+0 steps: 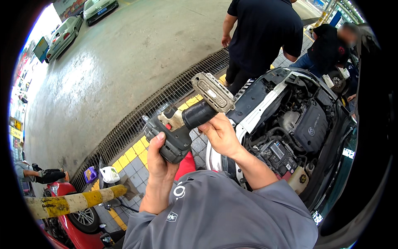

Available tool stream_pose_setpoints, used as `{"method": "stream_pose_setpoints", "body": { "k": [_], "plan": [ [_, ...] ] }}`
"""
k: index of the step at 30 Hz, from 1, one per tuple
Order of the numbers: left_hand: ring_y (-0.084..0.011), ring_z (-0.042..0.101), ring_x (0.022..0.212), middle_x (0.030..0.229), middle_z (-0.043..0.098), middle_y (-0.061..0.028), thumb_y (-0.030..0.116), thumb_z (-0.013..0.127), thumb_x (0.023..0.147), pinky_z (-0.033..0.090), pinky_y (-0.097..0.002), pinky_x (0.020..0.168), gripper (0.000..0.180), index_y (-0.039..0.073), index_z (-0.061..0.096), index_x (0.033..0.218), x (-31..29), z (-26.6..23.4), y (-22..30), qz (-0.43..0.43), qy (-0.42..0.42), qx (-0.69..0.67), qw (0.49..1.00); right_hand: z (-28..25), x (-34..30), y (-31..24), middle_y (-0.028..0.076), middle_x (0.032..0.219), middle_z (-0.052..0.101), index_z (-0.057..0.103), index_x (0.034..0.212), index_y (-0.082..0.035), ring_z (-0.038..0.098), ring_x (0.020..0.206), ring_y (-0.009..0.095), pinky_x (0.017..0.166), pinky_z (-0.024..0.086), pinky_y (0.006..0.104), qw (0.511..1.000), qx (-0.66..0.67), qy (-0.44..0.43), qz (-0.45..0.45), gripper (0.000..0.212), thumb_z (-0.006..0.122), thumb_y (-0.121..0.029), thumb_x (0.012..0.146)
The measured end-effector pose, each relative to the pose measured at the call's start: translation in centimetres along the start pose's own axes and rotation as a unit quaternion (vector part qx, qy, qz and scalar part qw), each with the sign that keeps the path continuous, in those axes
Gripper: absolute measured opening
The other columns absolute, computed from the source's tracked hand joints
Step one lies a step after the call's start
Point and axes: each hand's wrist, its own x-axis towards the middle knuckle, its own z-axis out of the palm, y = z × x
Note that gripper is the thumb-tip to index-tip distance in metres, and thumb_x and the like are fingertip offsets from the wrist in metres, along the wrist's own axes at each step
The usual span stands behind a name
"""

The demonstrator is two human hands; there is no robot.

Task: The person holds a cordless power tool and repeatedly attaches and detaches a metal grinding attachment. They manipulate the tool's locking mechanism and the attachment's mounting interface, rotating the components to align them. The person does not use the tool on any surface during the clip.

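Both hands hold a worn cordless power tool [200,113] in front of my chest. Its tan and black head [213,93] points away from me, and its grip is wrapped in black. My left hand [158,155] is closed on the dark battery pack [169,139] at the near end, thumb lying along its side. A small red button shows on the tool's base. My right hand [222,135] grips the handle close to the head; its other fingers are partly hidden behind the tool.
To my right stands a white car with its engine bay [290,124] exposed. A person in black [265,37] stands ahead; another person [327,47] crouches at the car's front. A yellow-and-white post [78,201], a red car [76,232] and a white jug [110,174] are at left. A floor grate [157,99] runs diagonally.
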Motion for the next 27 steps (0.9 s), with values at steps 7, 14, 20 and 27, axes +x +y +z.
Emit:
{"method": "stream_pose_setpoints", "body": {
  "k": [7, 14, 20, 27],
  "plan": [
    [-0.0301, 0.074, 0.092, 0.112, 0.072, -0.0180, 0.031, 0.064, 0.096, 0.063, -0.0450, 0.079, 0.048, 0.001, 0.057, 0.133, 0.3, -0.3, -0.1, 0.014, 0.059, -0.014, 0.998, 0.5, -1.2, -0.8, 0.023, 0.127, 0.063, 0.074, 0.111, 0.001, 0.062, 0.114, 0.040, 0.097, 0.050, 0.0439, 1.000, 0.002, 0.027, 0.000, 0.020, 0.072, -0.009, 0.093],
    [-0.0320, 0.073, 0.096, 0.117, 0.071, -0.0192, 0.035, 0.066, 0.094, 0.061, -0.0514, 0.084, 0.055, 0.002, 0.056, 0.138, -1.1, -2.1, 0.0, -0.079, -0.017, -0.046, 0.996, 0.5, -0.5, -0.2, 0.021, 0.131, 0.062, 0.072, 0.119, -0.002, 0.058, 0.126, 0.039, 0.107, 0.046, 0.0447, 0.989, 0.102, 0.013, -0.109, 0.026, 0.073, -0.008, 0.094],
    [-0.0311, 0.073, 0.101, 0.122, 0.070, -0.0162, 0.030, 0.069, 0.093, 0.062, -0.0483, 0.085, 0.053, 0.002, 0.056, 0.137, -1.5, -3.3, 0.1, -0.054, -0.026, 0.042, 0.997, -1.9, -1.4, 2.6, 0.010, 0.128, 0.070, 0.061, 0.142, -0.006, 0.062, 0.117, 0.015, 0.104, 0.050, 0.0339, 0.976, 0.169, -0.127, -0.052, 0.050, 0.074, -0.011, 0.094],
    [-0.0269, 0.068, 0.111, 0.121, 0.067, -0.0156, 0.026, 0.084, 0.073, 0.057, -0.0401, 0.097, 0.076, -0.003, 0.053, 0.137, -2.3, -2.9, -0.7, -0.027, -0.053, 0.172, 0.983, -3.9, -0.6, 2.5, 0.005, 0.111, 0.070, 0.071, 0.122, 0.001, 0.066, 0.105, 0.015, 0.097, 0.053, 0.0327, 0.830, 0.459, -0.204, 0.242, 0.032, 0.064, -0.025, 0.105]
  ]
}}
